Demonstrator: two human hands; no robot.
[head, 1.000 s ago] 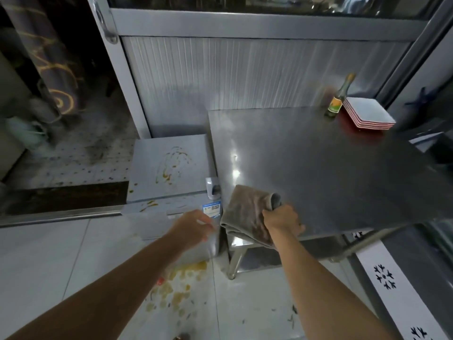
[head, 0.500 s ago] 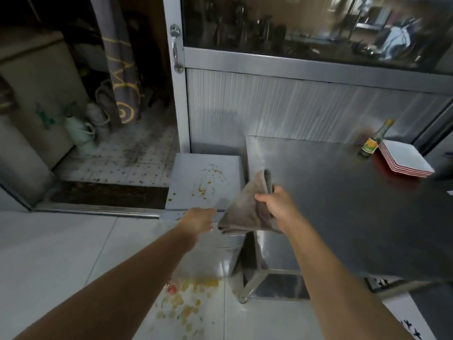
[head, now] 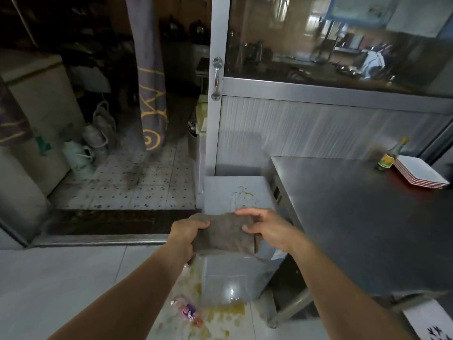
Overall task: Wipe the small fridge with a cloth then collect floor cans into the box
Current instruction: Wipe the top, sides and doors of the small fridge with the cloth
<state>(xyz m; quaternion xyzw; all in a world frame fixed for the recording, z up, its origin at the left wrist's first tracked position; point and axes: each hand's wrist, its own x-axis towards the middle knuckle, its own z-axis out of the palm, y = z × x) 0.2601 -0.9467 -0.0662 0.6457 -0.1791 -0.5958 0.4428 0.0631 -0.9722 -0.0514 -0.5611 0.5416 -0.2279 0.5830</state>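
A brownish-grey cloth (head: 224, 233) is stretched between my two hands above the front edge of the small fridge (head: 235, 195). My left hand (head: 183, 235) grips its left end and my right hand (head: 266, 229) pinches its right end. The fridge is a low white box with an orange-brown stain on its top. A crushed can or wrapper (head: 187, 310) with red and blue print lies on the floor by a yellow spill in front of the fridge. No box is in view.
A steel table (head: 367, 229) stands right of the fridge, with a sauce bottle (head: 389, 155) and a stack of square plates (head: 420, 174) at its far side. A metal-and-glass partition (head: 318, 123) rises behind. Left is a doorway with a dark mat (head: 110, 222).
My left hand has taken hold of the cloth, which now spreads between both hands over the fridge. The view has tilted up and shifted left.
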